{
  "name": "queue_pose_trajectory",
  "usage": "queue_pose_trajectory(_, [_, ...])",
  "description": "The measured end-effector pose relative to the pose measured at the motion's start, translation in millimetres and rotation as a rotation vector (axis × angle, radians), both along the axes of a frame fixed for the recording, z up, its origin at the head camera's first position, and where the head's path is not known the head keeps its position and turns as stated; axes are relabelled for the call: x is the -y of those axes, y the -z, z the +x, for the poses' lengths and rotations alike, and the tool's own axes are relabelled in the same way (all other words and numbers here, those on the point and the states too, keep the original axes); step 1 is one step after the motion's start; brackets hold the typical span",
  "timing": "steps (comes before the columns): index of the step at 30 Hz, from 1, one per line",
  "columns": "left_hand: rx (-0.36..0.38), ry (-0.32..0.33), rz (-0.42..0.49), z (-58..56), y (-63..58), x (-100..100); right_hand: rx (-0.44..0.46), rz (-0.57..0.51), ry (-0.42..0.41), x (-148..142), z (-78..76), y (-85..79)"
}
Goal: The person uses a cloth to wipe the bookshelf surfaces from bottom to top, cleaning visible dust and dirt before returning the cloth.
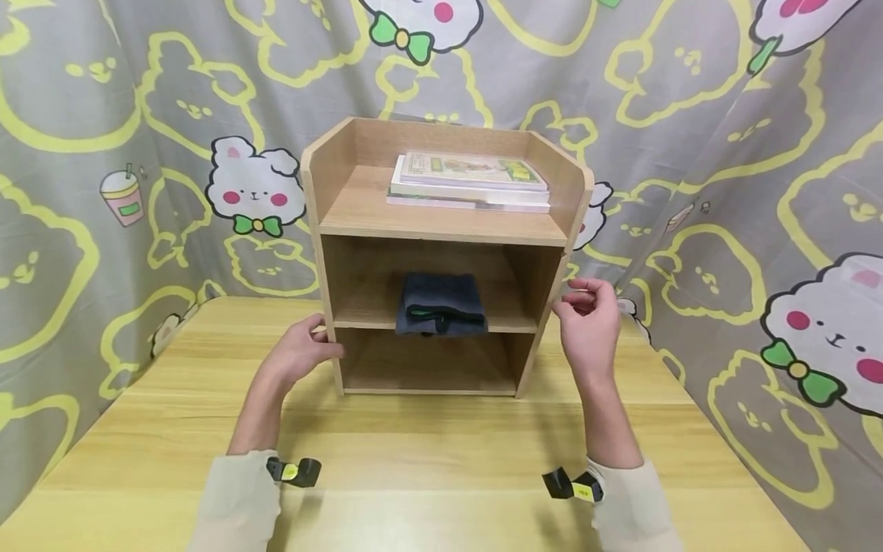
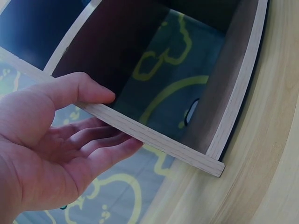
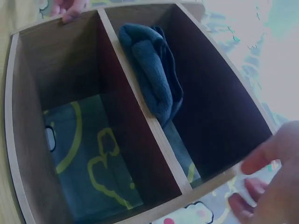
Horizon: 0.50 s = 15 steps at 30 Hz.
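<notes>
A wooden shelf unit [image 1: 441, 238] stands on the table, with a folded dark blue towel [image 1: 443, 303] on its middle shelf, slightly over the front edge. In the right wrist view the towel [image 3: 152, 70] looks thick and fuzzy. My left hand [image 1: 303, 353] grips the unit's left side panel [image 2: 154, 135], thumb at the front edge and fingers along the outer face. My right hand [image 1: 592, 326] is at the right side panel [image 1: 550, 307], fingers bent loosely. In the right wrist view its thumb and fingers stand apart around the panel edge, blurred; contact is unclear.
Several books [image 1: 472, 180] lie stacked on the unit's top shelf. The light wooden table [image 1: 428, 460] extends in front and to both sides. Behind hangs a grey curtain [image 1: 269, 92] with cartoon animals. A wrist camera [image 1: 295, 471] is strapped to each sleeve.
</notes>
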<state>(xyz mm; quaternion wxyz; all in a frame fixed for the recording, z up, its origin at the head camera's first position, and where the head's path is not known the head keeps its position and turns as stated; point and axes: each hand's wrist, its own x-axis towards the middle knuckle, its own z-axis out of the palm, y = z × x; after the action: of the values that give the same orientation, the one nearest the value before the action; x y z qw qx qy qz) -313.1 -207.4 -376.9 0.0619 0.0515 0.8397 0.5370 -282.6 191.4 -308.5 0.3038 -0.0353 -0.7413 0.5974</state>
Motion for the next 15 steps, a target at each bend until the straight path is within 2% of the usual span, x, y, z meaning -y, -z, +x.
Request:
queue_pose_trajectory(2, [0.000, 0.001, 0.001, 0.0, -0.8, 0, 0.105, 0.005, -0.098, -5, -2.9, 0.0])
queue_pose_trajectory(6, [0.008, 0.003, 0.005, 0.5, -1.8, 0, 0.299, 0.061, -0.353, -16, -10.7, 6.0])
queue_pose_trajectory(9, [0.010, 0.006, 0.010, 1.0, -2.1, 0, 0.373, 0.093, -0.505, -20, -19.5, 16.9])
queue_pose_trajectory(12, [0.014, 0.009, 0.014, 1.3, -2.2, 0, 0.403, 0.109, -0.577, -22, -28.6, 30.3])
queue_pose_trajectory(15, [0.017, 0.012, 0.015, 0.7, -2.3, 0, 0.419, 0.115, -0.600, -24, -35.1, 41.0])
